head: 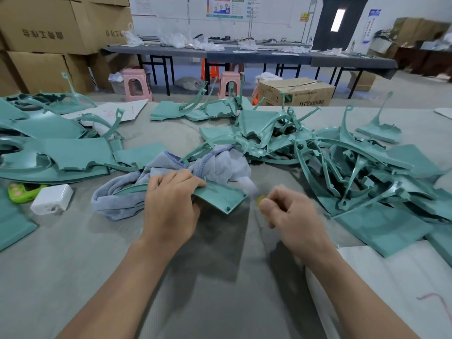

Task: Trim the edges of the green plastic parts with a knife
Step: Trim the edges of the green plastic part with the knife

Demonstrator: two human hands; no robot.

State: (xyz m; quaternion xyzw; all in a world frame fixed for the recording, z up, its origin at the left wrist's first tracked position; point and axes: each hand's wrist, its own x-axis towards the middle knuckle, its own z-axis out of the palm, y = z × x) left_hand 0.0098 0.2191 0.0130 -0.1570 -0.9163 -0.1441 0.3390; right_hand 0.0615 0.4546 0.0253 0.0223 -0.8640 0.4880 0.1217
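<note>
The left hand (171,204) grips one green plastic part (220,196) at frame centre; the right hand (291,216) pinches a blurred yellow knife (260,199); a large pile (354,167) at right probably awaits trimming.

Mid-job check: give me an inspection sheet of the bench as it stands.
Surface: grey bench, white sheet at right.
Job's things: green part on a grey cloth; part piles left and right.
Clutter: white adapter, green toy.
Grippers: left hand holds the part; right hand grips a yellow-handled knife, blurred.
Cables: nothing seen.
Surroundings: cartons, pink stools, dark tables.
</note>
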